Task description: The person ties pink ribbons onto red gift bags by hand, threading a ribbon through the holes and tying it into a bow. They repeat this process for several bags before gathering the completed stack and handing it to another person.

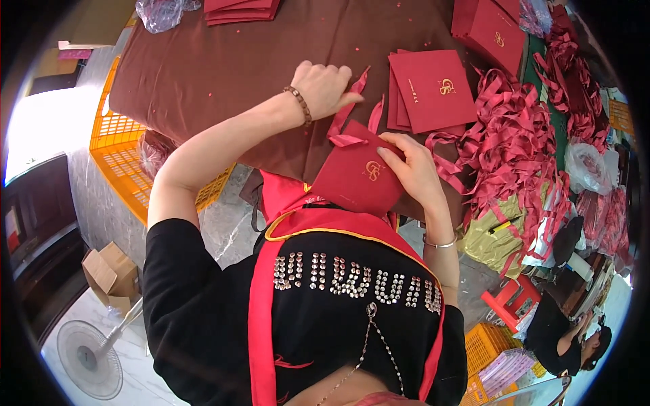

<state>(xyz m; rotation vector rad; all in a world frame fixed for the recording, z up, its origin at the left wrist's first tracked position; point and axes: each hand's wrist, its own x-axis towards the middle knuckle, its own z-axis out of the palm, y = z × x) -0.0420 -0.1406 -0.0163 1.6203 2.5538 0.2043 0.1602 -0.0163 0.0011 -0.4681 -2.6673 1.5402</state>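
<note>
My right hand (409, 168) grips a flat red paper gift bag (359, 172) with a gold emblem by its right edge, thumb on top. The bag lies tilted at the table's near edge, against my apron. A red satin ribbon (348, 140) crosses its upper corner, and its loose ends stretch away over the cloth. My left hand (319, 91), fingers curled and thumb out, is closed at one ribbon end, above the bag. Its fingertips are partly hidden. Right of the hands lies a small stack of similar red bags (437, 91).
A brown cloth (223, 81) covers the table. More red bags (491, 34) are stacked at the far right, beside a heap of loose red ribbons (508, 142). An orange crate (122, 162) stands at left, a fan (88, 358) lower left. Another person (562, 335) is at lower right.
</note>
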